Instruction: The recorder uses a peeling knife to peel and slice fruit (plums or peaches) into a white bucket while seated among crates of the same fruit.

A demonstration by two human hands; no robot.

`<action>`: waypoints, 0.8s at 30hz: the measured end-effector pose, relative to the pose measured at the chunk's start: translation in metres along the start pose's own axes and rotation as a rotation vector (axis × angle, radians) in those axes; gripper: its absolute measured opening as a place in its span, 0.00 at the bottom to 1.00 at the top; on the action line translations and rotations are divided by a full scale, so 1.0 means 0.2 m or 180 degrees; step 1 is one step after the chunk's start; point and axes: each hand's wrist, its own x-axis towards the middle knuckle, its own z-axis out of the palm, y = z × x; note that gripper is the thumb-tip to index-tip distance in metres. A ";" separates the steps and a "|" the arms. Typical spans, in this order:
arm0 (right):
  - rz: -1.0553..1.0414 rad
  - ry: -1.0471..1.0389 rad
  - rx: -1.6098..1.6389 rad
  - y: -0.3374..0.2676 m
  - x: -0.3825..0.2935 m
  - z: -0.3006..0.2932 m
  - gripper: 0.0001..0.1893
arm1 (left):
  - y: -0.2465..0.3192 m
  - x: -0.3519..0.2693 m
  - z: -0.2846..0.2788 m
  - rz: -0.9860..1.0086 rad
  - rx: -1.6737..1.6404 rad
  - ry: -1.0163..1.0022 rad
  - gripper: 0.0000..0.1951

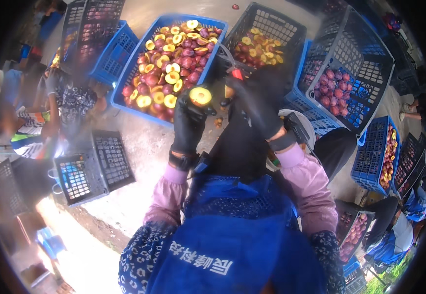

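Note:
My left hand (190,123), in a black glove, holds a plum half (200,96) with its yellow cut face and stone hollow turned up. My right hand (259,104), also gloved in black, grips a red-handled tool (237,74) with a curved metal end. A plum piece (228,91) shows at this hand's fingers, partly hidden. Just beyond my left hand stands a blue plastic crate (143,114) heaped with red-skinned, yellow-fleshed plum halves. Past my right hand, a black crate (277,22) contains more plum halves.
Whole plums (332,88) lie in a tilted dark crate on the right. A white bucket (306,123) stands by my right leg. Farther right is a blue crate (369,161) of halves. Black crates (114,158) sit at left, near another person (33,128).

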 end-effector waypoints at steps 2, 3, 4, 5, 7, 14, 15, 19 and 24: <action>0.0322 0.0055 0.0209 0.00 0.22 0.17 0.14 | 0.08 -0.04 0.01 0.0475 0.0601 0.0337 0.19; 0.0644 0.0162 0.0391 0.00 0.32 0.22 0.15 | 0.11 -0.04 0.02 0.0562 0.0597 0.0305 0.18; 0.0649 0.0107 0.0403 0.05 0.39 0.23 0.15 | 0.14 -0.03 0.02 0.0650 0.0601 0.0278 0.18; 0.0308 0.0407 0.0119 0.11 0.45 0.21 0.16 | 0.15 0.00 0.03 0.0634 0.0281 0.0345 0.20; 0.0139 0.0662 -0.0286 0.11 0.46 0.19 0.19 | 0.18 0.02 0.02 0.0798 0.0550 0.0376 0.20; -0.0325 0.0526 -0.0272 -0.27 -0.09 -0.30 0.18 | 0.10 0.20 0.05 0.0269 0.1203 0.0053 0.17; 0.0335 0.0692 -0.0023 -0.43 -0.19 -0.40 0.19 | 0.01 0.28 0.02 0.0716 0.2281 -0.0085 0.16; 0.0824 0.1592 -0.0174 -0.61 -0.56 -0.73 0.21 | -0.19 0.53 0.25 0.1283 0.3209 -0.0734 0.17; 0.1333 0.2400 -0.0447 -0.59 -0.95 -0.84 0.29 | -0.22 1.22 0.23 0.3440 0.4545 -0.1654 0.18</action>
